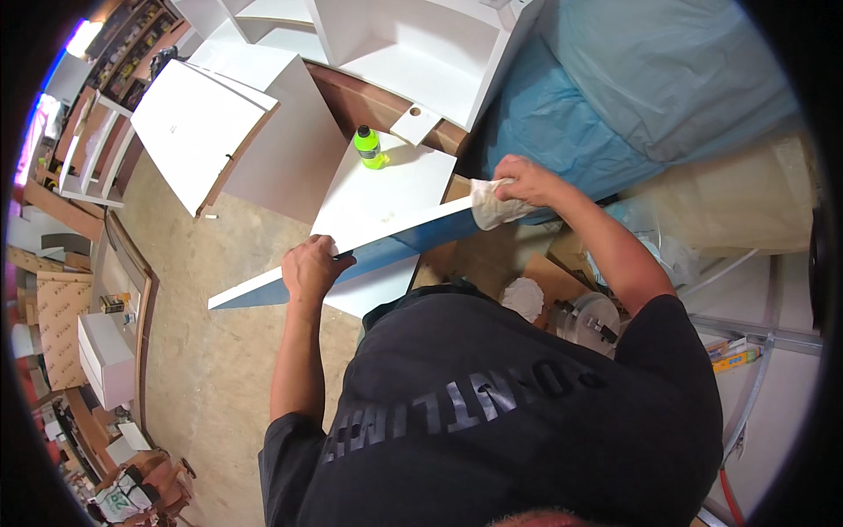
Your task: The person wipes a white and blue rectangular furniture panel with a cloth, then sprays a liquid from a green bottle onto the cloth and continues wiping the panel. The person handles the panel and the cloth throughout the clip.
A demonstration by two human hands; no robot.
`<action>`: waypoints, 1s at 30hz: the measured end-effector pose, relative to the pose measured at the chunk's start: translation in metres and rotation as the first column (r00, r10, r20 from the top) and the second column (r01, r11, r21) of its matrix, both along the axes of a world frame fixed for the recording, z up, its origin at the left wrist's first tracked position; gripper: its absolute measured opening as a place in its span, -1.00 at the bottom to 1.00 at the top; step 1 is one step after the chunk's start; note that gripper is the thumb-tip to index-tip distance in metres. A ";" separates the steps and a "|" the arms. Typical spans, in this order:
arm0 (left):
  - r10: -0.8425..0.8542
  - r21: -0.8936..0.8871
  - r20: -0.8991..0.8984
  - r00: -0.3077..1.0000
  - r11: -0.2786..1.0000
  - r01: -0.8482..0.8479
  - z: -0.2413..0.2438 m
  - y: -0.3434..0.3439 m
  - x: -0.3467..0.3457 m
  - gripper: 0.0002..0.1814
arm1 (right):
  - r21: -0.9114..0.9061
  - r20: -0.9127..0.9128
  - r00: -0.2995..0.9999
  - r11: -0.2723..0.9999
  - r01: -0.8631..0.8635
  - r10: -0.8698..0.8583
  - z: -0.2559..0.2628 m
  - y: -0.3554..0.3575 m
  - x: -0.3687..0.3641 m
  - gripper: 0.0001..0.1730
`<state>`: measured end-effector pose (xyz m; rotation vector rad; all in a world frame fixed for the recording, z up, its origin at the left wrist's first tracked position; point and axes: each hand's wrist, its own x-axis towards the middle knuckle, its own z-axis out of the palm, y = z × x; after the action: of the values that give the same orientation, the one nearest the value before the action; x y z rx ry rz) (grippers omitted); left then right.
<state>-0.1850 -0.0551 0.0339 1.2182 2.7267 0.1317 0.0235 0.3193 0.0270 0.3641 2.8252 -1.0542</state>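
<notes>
A long panel (415, 238) with a white edge and a blue face stands on edge across the front of me. My left hand (308, 269) grips it near its left end, thumb on the blue face and fingers over the white edge. At the panel's right end, my right hand (523, 181) holds a white cloth (492, 203) wrapped over the edge. Behind the panel lies a white board (355, 191). A bright green bottle (369, 148) with a black cap stands on that board.
White panels (201, 122) lean at the upper left. Beyond is a white cabinet carcass (408, 46), with a small holed white piece (415, 124) before it. Blue plastic sheeting (573, 112) bulges at right. Near my right side sits a clear round lid or container (586, 323). Concrete floor (197, 369) extends left.
</notes>
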 end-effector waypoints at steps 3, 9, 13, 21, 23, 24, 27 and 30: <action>0.017 -0.004 -0.006 1.000 1.000 -0.017 -0.003 0.000 -0.003 -0.56 | 0.034 -0.007 1.000 0.999 -0.014 0.014 0.002 -0.007 -0.007 -0.68; 0.004 -0.024 -0.009 1.000 1.000 -0.004 -0.005 0.000 -0.003 -0.56 | -0.023 0.132 0.989 0.997 0.070 -0.067 0.007 0.003 -0.002 -0.66; 0.026 -0.048 0.019 0.999 0.999 -0.025 0.000 0.004 -0.003 -0.56 | 0.078 -0.151 0.980 0.990 -0.118 0.128 -0.002 -0.024 -0.021 -0.69; 0.038 -0.010 0.028 0.999 0.999 -0.038 0.001 0.000 -0.001 -0.55 | -0.164 0.132 0.903 0.889 0.427 -0.409 -0.001 0.053 0.049 -0.77; 0.021 0.001 0.026 0.999 1.000 -0.021 -0.001 0.001 0.000 -0.55 | -0.745 -0.001 0.779 0.520 0.418 -0.627 -0.014 0.059 0.078 -0.66; 0.010 0.003 0.021 1.000 1.000 -0.010 -0.001 0.001 0.000 -0.56 | -0.928 0.003 0.678 0.250 0.275 -0.735 -0.023 0.056 0.087 -0.60; 0.006 0.001 0.017 1.000 1.000 -0.006 -0.001 -0.003 0.000 -0.56 | -0.994 -0.109 0.671 0.102 -0.050 -0.733 -0.040 0.039 0.090 -0.22; 0.014 -0.008 0.016 1.000 1.000 -0.014 0.001 -0.002 0.000 -0.57 | -0.992 0.071 0.552 -0.118 -0.049 -0.831 -0.057 0.011 0.077 -0.36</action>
<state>-0.1846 -0.0569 0.0354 1.1904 2.7199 0.1325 0.1001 0.3299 -0.0305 0.9349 1.1189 -3.4889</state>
